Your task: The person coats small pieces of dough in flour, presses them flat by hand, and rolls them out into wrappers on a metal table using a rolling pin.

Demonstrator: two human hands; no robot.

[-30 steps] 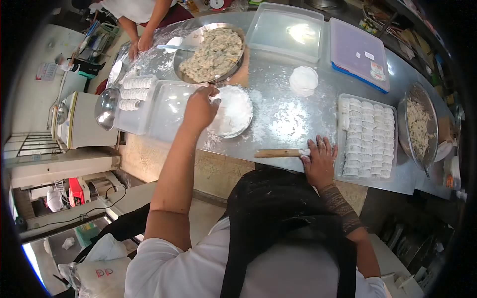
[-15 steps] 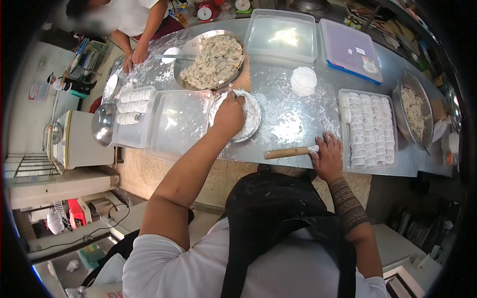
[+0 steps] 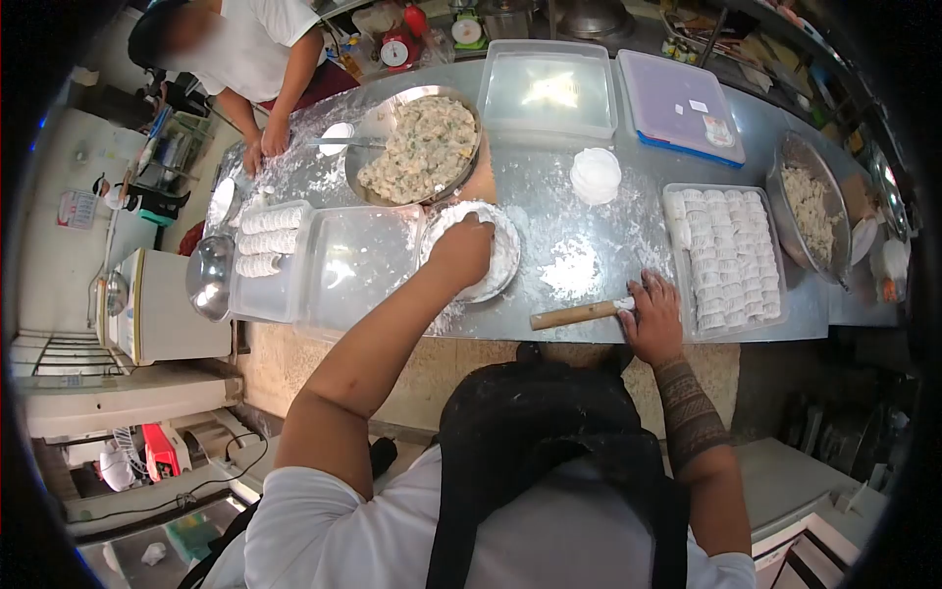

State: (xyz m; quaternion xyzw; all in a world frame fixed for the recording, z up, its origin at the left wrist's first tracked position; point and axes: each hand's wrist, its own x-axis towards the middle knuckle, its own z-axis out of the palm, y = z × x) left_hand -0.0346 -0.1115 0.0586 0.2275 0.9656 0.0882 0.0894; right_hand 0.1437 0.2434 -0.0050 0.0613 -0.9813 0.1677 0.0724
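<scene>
My left hand [image 3: 461,253] reaches into a round bowl of white flour [image 3: 502,275]; its fingers are curled together and whatever they hold is hidden. On the right, my right hand [image 3: 653,319] lies on the metal table with its fingers apart, beside the end of a wooden rolling pin [image 3: 574,314]. The thumb is close to the pin's floury end, not wrapped round it. Between the hands is a patch of loose flour [image 3: 571,270]. A stack of round white wrappers [image 3: 596,176] stands farther back.
A pan of chunky filling [image 3: 422,152] is behind the flour bowl. Trays of white dumplings [image 3: 726,260] [image 3: 270,240] stand at right and left. Lidded and bare plastic boxes [image 3: 682,108] are at the back. A metal bowl [image 3: 814,211] is far right. Another person's hands [image 3: 265,145] are at the upper left.
My left hand has moved from the flour bowl's left rim to inside it, its fingers curling. My right hand stays near the rolling pin. The camera view has shifted.
</scene>
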